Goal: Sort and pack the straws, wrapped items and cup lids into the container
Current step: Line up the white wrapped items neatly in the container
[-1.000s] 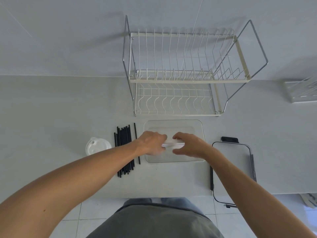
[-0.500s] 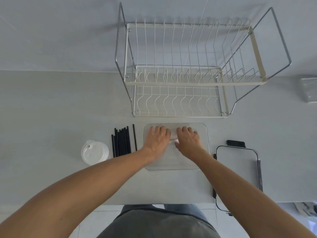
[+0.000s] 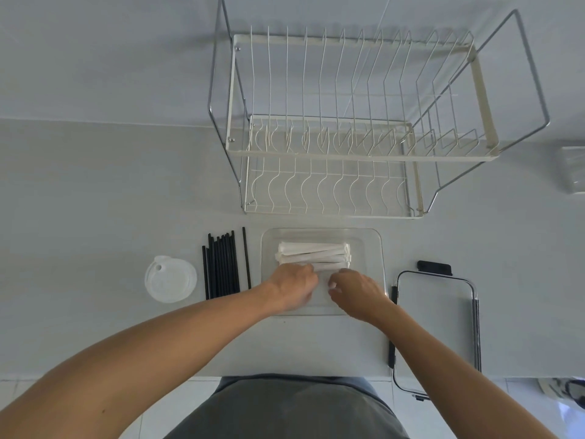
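Note:
A clear plastic container (image 3: 375, 248) sits on the counter in front of me. Several white paper-wrapped items (image 3: 313, 253) lie side by side across its far half. My left hand (image 3: 292, 288) and my right hand (image 3: 356, 291) rest inside the container's near half, fingers curled just short of the wrapped items and holding nothing. Left of the container lies a row of black straws (image 3: 221, 264), with one single straw (image 3: 246, 258) apart from it. Further left is a stack of translucent cup lids (image 3: 171, 279).
The container's lid with black clips (image 3: 438, 327) lies at the right, overhanging the counter's front edge. A white wire dish rack (image 3: 348, 137) stands behind the container. A clear object (image 3: 573, 169) sits at the far right edge.
Both hands carried the wrapped items into the container, pressed them down at its far side, then pulled back toward me, uncovering the bundle. The camera moved closer.

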